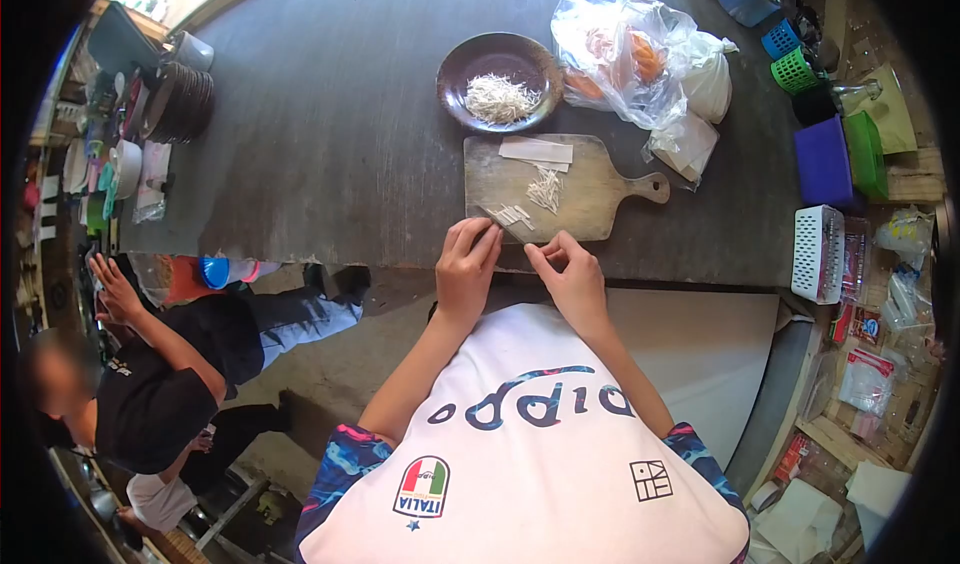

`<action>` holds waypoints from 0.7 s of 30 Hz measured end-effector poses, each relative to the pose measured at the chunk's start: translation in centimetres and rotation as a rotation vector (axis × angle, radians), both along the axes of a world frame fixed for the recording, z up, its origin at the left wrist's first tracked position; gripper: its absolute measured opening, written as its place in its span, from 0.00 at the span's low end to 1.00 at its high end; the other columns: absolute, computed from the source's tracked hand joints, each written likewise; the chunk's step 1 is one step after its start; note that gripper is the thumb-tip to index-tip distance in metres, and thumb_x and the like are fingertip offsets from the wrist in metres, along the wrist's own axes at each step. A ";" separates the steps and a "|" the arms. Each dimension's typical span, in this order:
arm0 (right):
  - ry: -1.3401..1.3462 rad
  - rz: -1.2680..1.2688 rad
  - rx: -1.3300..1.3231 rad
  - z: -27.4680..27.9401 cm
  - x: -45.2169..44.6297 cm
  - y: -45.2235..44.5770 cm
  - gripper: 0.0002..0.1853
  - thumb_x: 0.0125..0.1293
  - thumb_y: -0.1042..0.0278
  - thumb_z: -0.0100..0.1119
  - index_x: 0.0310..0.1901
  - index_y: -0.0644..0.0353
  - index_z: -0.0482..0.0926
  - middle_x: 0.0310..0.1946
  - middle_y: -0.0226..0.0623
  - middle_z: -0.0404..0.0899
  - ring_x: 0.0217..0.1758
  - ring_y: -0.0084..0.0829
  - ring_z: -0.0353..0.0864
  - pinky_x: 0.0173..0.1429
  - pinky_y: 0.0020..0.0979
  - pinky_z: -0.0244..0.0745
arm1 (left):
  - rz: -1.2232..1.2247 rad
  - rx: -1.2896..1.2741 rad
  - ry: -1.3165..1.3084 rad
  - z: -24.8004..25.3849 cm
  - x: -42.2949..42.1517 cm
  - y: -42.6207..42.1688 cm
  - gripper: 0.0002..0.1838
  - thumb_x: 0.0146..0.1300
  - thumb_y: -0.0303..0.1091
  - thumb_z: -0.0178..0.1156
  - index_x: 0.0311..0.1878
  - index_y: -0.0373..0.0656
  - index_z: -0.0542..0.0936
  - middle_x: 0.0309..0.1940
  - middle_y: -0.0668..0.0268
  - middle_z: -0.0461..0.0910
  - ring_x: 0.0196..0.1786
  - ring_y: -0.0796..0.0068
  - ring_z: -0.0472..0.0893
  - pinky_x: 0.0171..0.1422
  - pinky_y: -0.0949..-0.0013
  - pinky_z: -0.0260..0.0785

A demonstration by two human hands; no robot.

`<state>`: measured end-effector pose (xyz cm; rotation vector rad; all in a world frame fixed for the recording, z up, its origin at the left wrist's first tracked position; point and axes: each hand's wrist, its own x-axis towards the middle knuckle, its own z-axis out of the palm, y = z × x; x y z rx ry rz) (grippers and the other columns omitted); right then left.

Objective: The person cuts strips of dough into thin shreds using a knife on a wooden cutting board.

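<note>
Seemed, to judge by the scene, partway through cutting pale strips (pixel 536 151) into fine bits (pixel 513 214) on the board (pixel 595 199). Called, in that judgement, for short, even presses of the dark blade (pixel 508 226), then for nudging cut bits clear, with fingertips well back from the edge.

Had the left hand (pixel 466 264) at the board's near left corner, with knuckles up and fingers bent down together, seemingly touching the blade's upper end. Had a bowl (pixel 500 54) of shreds (pixel 503 98) well ahead of both hands, on the surface (pixel 330 114) beyond the board. Had the blade slantwise between the hands, just beside the bits. Had a loose heap (pixel 545 194) a little farther ahead, with uncut strips lying flat beyond, near the board's far edge.

Held the right hand (pixel 572 274) at the near edge, with thumb and forefinger drawn close by the blade's lower end. Could not tell which hand to credit with the handle, nor how firmly to call either clamped. Reached both forearms forward and inward, with hands near each other but apart. Had a bag (pixel 610 59) well ahead and rightward, beside the bowl.
</note>
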<state>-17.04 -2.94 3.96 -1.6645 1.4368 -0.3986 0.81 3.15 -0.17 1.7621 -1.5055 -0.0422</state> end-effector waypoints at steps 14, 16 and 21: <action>0.018 0.003 -0.006 0.8 -0.4 0.1 0.21 0.75 0.43 0.73 0.42 0.57 0.85 0.35 0.43 0.93 0.40 0.50 0.94 0.46 0.49 0.84 | 0.007 -0.001 -0.028 -0.1 0.3 -0.2 0.11 0.67 0.23 0.75 0.51 0.37 0.92 0.53 0.62 0.87 0.58 0.56 0.87 0.61 0.55 0.82; 0.034 -0.010 -0.002 0.7 -1.2 0.7 0.21 0.75 0.43 0.72 0.42 0.57 0.86 0.35 0.43 0.93 0.40 0.51 0.94 0.46 0.48 0.84 | 0.005 -0.002 -0.022 -0.1 0.2 -0.1 0.10 0.67 0.23 0.75 0.51 0.38 0.92 0.53 0.62 0.87 0.58 0.57 0.87 0.61 0.56 0.82; 0.023 0.008 0.028 0.2 0.1 -0.3 0.21 0.75 0.43 0.73 0.42 0.57 0.85 0.35 0.43 0.93 0.42 0.50 0.95 0.47 0.48 0.84 | 0.005 0.017 -0.018 0.3 0.1 0.0 0.10 0.67 0.23 0.75 0.50 0.37 0.92 0.52 0.62 0.87 0.58 0.58 0.87 0.61 0.56 0.83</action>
